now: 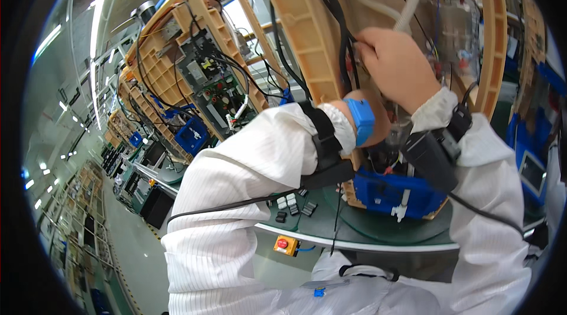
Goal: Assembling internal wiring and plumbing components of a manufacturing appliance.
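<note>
In front of me a tall tan plastic frame [307, 37] stands upright, open toward me, with hoses and wires inside. My right hand [398, 67] reaches into it, fingers curled together beside a bundle of black cables [338, 13]; what the fingertips hold is hidden. Lower down, my left hand [377, 119] is also inside the frame, a blue wristband [360, 120] round its wrist. Its fingers are out of sight behind the wrist and the right hand. Above the right hand runs a pale corrugated hose [409, 10]. A blue plastic part [398, 194] sits at the frame's base.
The frame stands on a green round-topped bench [378, 232]. Small black and white pieces [290, 204] lie at its left. A yellow box with a red button [286, 245] hangs at the bench edge. More tan frames with circuit boards [215, 90] line up to the left.
</note>
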{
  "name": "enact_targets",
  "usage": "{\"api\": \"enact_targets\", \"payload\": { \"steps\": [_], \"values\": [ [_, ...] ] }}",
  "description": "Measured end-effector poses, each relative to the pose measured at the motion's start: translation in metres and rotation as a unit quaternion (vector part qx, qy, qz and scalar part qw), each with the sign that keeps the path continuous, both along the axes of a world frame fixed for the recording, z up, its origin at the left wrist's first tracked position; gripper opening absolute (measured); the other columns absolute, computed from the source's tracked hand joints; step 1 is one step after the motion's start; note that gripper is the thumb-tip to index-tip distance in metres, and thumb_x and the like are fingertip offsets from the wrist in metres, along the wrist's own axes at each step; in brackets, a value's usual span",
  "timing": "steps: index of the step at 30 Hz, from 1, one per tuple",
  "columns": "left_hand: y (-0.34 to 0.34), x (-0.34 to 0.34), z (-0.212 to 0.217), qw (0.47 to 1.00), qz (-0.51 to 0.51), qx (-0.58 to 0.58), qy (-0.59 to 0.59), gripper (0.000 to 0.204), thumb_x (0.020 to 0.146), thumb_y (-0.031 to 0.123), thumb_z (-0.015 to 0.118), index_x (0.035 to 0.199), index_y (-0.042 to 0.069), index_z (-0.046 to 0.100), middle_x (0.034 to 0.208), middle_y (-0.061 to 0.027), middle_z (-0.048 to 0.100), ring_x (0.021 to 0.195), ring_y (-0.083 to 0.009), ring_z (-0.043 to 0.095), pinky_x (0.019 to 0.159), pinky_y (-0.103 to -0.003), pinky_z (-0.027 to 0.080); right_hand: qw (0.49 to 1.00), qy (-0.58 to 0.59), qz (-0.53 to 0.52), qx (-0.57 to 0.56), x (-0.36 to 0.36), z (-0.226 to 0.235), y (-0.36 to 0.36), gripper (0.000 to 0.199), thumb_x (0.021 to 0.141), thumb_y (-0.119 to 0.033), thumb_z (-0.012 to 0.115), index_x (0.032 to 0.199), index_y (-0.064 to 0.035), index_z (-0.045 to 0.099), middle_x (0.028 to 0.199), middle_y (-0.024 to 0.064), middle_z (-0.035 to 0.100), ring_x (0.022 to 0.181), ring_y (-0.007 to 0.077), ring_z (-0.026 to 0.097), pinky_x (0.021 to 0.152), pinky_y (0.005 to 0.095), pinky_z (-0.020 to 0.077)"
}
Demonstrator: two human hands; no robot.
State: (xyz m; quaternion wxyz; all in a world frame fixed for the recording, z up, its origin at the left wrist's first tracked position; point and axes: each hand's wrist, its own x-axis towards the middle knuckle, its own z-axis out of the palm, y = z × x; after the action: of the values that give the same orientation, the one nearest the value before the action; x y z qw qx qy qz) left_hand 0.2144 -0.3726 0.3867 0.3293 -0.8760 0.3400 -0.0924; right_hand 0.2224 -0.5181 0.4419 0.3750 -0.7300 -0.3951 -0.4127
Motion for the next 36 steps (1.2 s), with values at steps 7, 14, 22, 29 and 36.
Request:
{"api": "enact_targets", "payload": {
  "steps": [7,14,22,29,36],
  "values": [
    [-0.018,-0.048,0.044,0.996,-0.044,0.074,-0.002,0.009,0.071,0.019,0.068,0.068,0.011,0.072,0.074,-0.0091,0.071,0.076,-0.0276,0.07,0.068,-0.039,0.054,0.984,0.046,0.123,0.123,-0.048,-0.039,-0.061,0.021,0.092,-0.013,0.058,0.107,-0.0015,0.067,0.084,0.0108,0.068,0.074,0.0206,0.066,0.068,0.0315,0.0511],
    [-0.019,-0.042,0.038,0.993,-0.072,0.084,-0.03,0.006,0.068,0.014,0.068,0.068,0.01,0.072,0.074,-0.0079,0.071,0.077,-0.0274,0.069,0.078,-0.035,0.051,0.877,0.47,0.096,0.032,-0.1,-0.128,-0.148,0.014,0.094,-0.004,0.056,0.102,0.0003,0.067,0.075,0.0013,0.061,0.062,0.0043,0.052,0.054,0.0198,0.0402],
    [0.005,-0.051,0.034,0.954,-0.243,-0.123,-0.121,0.008,0.077,0.016,0.063,0.08,0.009,0.066,0.084,-0.0041,0.06,0.084,-0.023,0.058,0.088,-0.036,0.043,0.716,0.696,-0.032,-0.053,-0.134,-0.274,-0.235,0.015,0.095,-0.008,0.056,0.105,0.0021,0.062,0.076,0.0026,0.061,0.06,0.0077,0.056,0.055,0.0233,0.0449],
    [0.108,-0.116,-0.07,0.768,-0.09,-0.614,-0.158,0.016,0.084,0.005,0.063,0.097,0.003,0.072,0.09,-0.0116,0.071,0.081,-0.0258,0.068,0.075,-0.035,0.053,0.644,0.737,-0.175,-0.106,-0.187,-0.508,-0.376,0.01,0.091,-0.012,0.057,0.094,-0.0054,0.063,0.065,0.0024,0.059,0.048,0.0103,0.05,0.043,0.0256,0.04],
    [0.24,-0.208,-0.372,0.649,0.502,-0.544,-0.174,0.026,0.083,0.015,0.066,0.107,0.004,0.069,0.107,-0.0189,0.067,0.099,-0.0379,0.064,0.087,-0.043,0.052,0.627,0.739,-0.23,0.08,-0.172,-0.517,-0.363,0.014,0.095,-0.013,0.053,0.097,-0.0049,0.064,0.058,0.004,0.057,0.038,0.0108,0.046,0.034,0.0258,0.0341]
  ]
}}
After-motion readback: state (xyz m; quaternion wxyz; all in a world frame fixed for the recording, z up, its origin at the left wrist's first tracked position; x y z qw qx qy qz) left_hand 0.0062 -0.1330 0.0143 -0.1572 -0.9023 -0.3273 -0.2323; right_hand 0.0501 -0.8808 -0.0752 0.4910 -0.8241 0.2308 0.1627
